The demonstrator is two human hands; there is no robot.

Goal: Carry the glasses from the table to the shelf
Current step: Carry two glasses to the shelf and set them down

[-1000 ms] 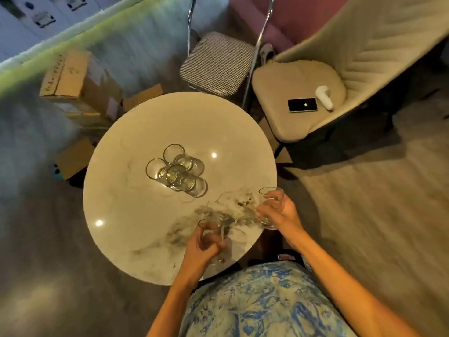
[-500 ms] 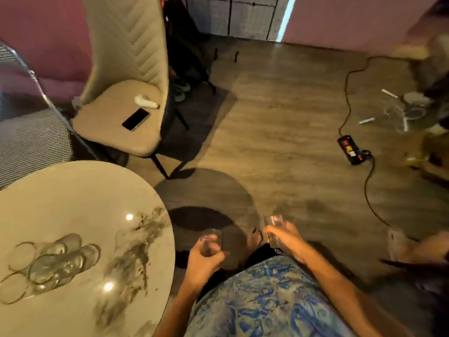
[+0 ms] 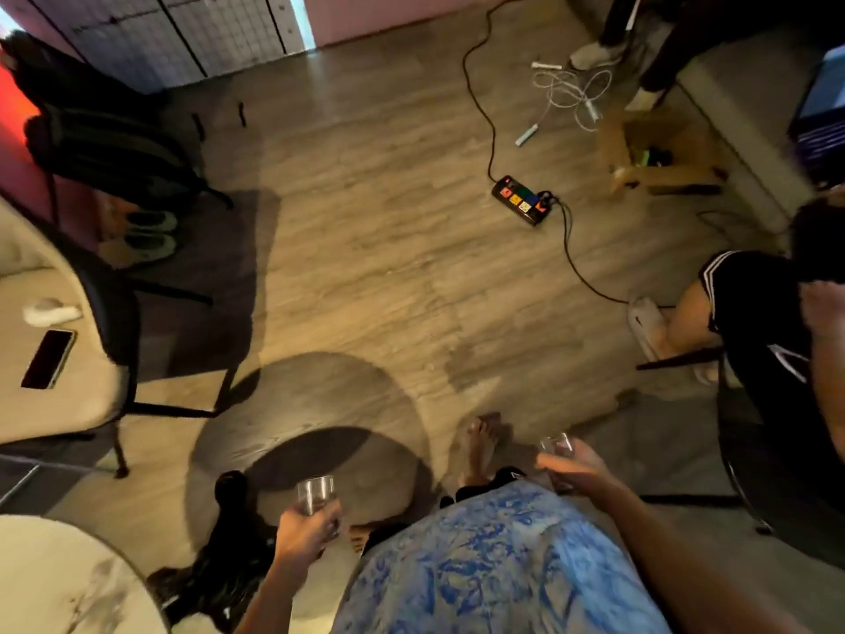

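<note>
The left hand (image 3: 305,535) has its fingers curled round one glass (image 3: 315,494), held upright, low in front of the body. The right hand (image 3: 574,464) grips a second glass (image 3: 556,446), mouth up too, out to the right side. The worktop (image 3: 50,583) is down at the left, near the left hand. No shelf shows, so I cannot tell which hand is nearer to it. A power strip (image 3: 523,200) lies on the floor (image 3: 366,267) ahead.
</note>
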